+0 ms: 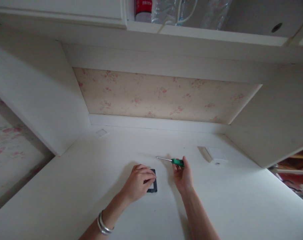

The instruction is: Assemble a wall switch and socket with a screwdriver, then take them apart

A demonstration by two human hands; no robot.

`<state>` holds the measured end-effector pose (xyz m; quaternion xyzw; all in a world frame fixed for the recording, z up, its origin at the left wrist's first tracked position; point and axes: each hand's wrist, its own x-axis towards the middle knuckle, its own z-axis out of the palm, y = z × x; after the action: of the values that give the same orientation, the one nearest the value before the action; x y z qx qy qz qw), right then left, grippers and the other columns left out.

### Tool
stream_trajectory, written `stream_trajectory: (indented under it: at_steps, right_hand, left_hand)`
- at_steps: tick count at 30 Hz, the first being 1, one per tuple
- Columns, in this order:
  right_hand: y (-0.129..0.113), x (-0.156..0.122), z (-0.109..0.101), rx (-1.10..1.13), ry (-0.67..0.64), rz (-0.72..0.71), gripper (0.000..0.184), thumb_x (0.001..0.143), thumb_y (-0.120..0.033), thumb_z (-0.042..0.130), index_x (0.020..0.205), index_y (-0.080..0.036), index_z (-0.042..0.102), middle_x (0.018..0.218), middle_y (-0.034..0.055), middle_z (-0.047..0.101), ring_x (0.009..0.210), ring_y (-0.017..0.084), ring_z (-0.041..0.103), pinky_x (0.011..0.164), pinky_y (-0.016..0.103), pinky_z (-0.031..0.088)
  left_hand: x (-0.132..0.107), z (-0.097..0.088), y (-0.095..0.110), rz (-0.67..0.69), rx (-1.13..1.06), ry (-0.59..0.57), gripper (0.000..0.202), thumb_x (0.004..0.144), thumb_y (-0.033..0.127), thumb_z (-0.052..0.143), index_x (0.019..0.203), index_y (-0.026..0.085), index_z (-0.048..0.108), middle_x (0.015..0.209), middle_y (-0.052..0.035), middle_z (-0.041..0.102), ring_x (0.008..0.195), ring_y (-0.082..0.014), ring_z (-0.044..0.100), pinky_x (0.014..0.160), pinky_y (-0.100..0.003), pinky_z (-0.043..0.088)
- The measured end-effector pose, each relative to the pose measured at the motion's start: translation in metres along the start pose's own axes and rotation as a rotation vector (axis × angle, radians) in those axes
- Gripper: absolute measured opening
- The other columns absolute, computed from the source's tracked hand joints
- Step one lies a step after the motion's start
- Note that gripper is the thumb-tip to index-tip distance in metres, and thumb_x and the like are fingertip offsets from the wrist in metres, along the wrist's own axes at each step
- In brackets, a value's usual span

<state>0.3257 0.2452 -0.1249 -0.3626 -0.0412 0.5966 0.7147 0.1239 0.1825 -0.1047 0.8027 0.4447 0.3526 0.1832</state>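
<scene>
- Screwdriver (177, 162) with the green handle is gripped in the right hand (183, 176), thin shaft pointing left just over the tabletop (91, 186)
- left hand (138, 181) is curled over a dark square part (153, 186), holding it flat, close beside the other hand
- white switch plate (215, 154) lies off right; small white square (101, 133) back left

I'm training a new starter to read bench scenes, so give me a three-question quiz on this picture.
1. True or false: the right hand holds a green-handled screwdriver.
2. What is the left hand holding down? A) a white plate B) a small dark square part C) a bottle
3. Fill in: the screwdriver's tip points to the person's ____.
Key: 1 true; 2 B; 3 left.
</scene>
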Motion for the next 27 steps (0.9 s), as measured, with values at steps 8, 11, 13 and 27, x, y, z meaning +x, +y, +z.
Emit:
stream_trajectory:
  at_steps: [8, 11, 13, 27]
  right_hand:
    - [0.000, -0.001, 0.000, -0.022, -0.026, 0.000, 0.020, 0.073, -0.025, 0.072, 0.082, -0.019, 0.055, 0.069, -0.0015, 0.068, 0.059, 0.011, 0.065, 0.051, 0.017, 0.055]
    - [-0.001, -0.001, 0.001, -0.037, -0.030, -0.012, 0.022, 0.072, -0.026, 0.072, 0.082, -0.018, 0.054, 0.068, -0.0013, 0.068, 0.058, 0.011, 0.065, 0.051, 0.017, 0.055]
    - [-0.002, 0.000, 0.000, -0.050, -0.034, -0.034, 0.024, 0.071, -0.027, 0.073, 0.082, -0.019, 0.053, 0.069, -0.0016, 0.067, 0.057, 0.011, 0.065, 0.051, 0.018, 0.055]
    - [-0.065, -0.074, 0.040, -0.586, -0.273, -0.632, 0.036, 0.076, -0.038, 0.069, 0.099, -0.024, 0.046, 0.081, -0.0036, 0.061, 0.062, 0.016, 0.066, 0.054, 0.033, 0.058]
  left_hand:
    - [0.001, 0.002, 0.000, -0.134, -0.030, -0.001, 0.023, 0.078, 0.023, 0.068, 0.099, 0.031, 0.069, 0.094, 0.0038, 0.071, 0.093, -0.0178, 0.058, 0.092, -0.035, 0.040]
    - [0.002, -0.005, 0.002, -0.165, -0.069, -0.004, 0.031, 0.076, 0.027, 0.070, 0.106, 0.030, 0.066, 0.102, 0.0013, 0.069, 0.100, -0.0193, 0.057, 0.096, -0.035, 0.040]
    - [-0.001, -0.012, 0.001, -0.171, -0.103, -0.007, 0.041, 0.074, 0.032, 0.072, 0.114, 0.029, 0.062, 0.114, -0.0020, 0.064, 0.110, -0.0211, 0.053, 0.101, -0.036, 0.038]
    - [-0.041, -0.036, -0.050, -0.265, -0.169, -0.230, 0.098, 0.058, 0.053, 0.079, 0.140, 0.023, 0.035, 0.143, -0.0111, 0.036, 0.133, -0.0294, 0.032, 0.112, -0.045, 0.026]
